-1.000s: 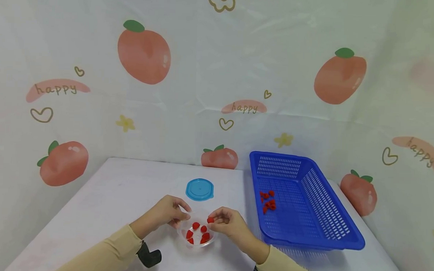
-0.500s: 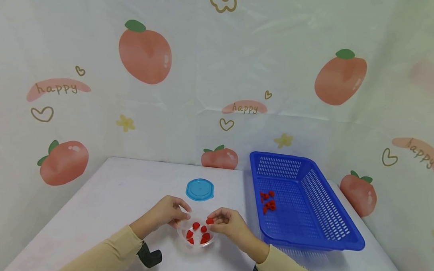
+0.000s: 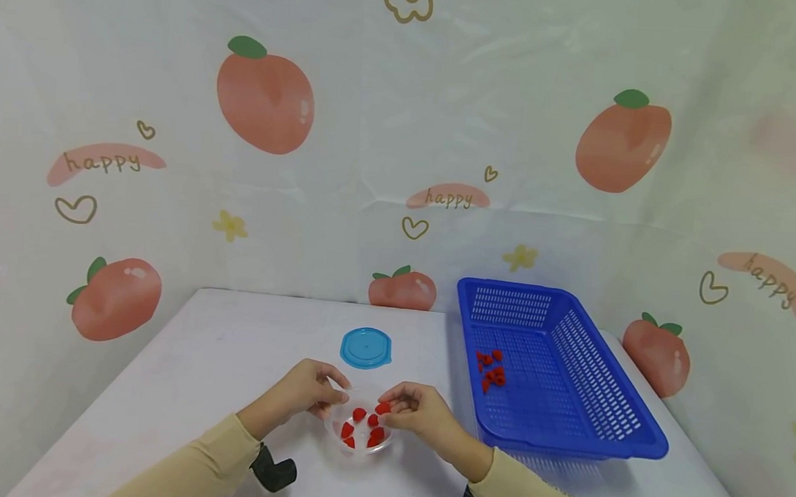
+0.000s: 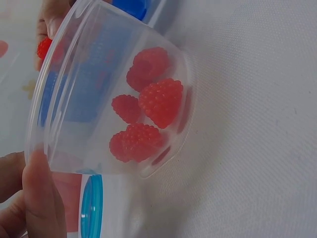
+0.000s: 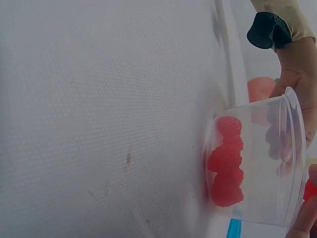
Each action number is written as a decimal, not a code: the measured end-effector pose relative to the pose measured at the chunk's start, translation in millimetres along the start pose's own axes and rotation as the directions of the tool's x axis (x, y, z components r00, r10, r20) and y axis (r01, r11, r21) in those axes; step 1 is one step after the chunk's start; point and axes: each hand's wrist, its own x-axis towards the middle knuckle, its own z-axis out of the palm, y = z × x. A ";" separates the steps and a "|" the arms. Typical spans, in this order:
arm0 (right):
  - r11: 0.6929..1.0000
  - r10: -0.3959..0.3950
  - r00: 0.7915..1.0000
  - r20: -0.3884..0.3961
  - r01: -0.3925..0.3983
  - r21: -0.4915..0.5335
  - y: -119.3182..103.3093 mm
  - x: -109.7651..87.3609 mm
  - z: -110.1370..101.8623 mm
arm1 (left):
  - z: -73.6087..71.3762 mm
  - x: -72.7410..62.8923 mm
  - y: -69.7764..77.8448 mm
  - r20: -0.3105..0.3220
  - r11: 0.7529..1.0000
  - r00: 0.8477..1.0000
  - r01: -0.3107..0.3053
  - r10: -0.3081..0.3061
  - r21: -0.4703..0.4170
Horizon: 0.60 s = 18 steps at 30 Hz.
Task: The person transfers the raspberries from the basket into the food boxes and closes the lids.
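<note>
A clear plastic bowl [image 3: 358, 450] stands on the white table with several red raspberries [image 4: 161, 101] lying in its bottom. My left hand [image 3: 314, 387] pinches the bowl's far left rim between thumb and fingers. Over the right side of the rim, my right hand [image 3: 419, 410] pinches one raspberry [image 3: 383, 407] at its fingertips. In the left wrist view that held raspberry [image 4: 44, 48] shows just outside the bowl wall, level with the rim. The right wrist view shows the raspberries [image 5: 227, 163] through the bowl's side.
A blue plastic basket [image 3: 564, 400] stands on the right of the table, with several raspberries [image 3: 491, 372] at its left side. Behind the bowl lies a round blue lid [image 3: 366, 348]. A printed cloth [image 3: 349, 130] hangs behind the table.
The right hand with its raspberry has shifted very slightly left over the bowl's rim. The left hand keeps its hold, and the bowl stays in place.
</note>
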 end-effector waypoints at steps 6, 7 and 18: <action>1.000 0.016 1.000 0.005 -0.016 -0.014 0.5 1.4 -0.5 | 0.7 -0.4 -0.1 -0.014 1.000 1.000 0.008 -0.008 0.012; 1.000 0.015 1.000 0.006 -0.014 -0.014 0.8 1.7 -0.7 | 0.7 -0.4 0.0 -0.014 1.000 1.000 0.007 -0.007 0.012; 1.000 0.014 1.000 0.003 -0.014 0.008 0.8 1.9 -0.3 | -0.2 0.2 0.1 0.006 1.000 1.000 -0.002 0.002 0.001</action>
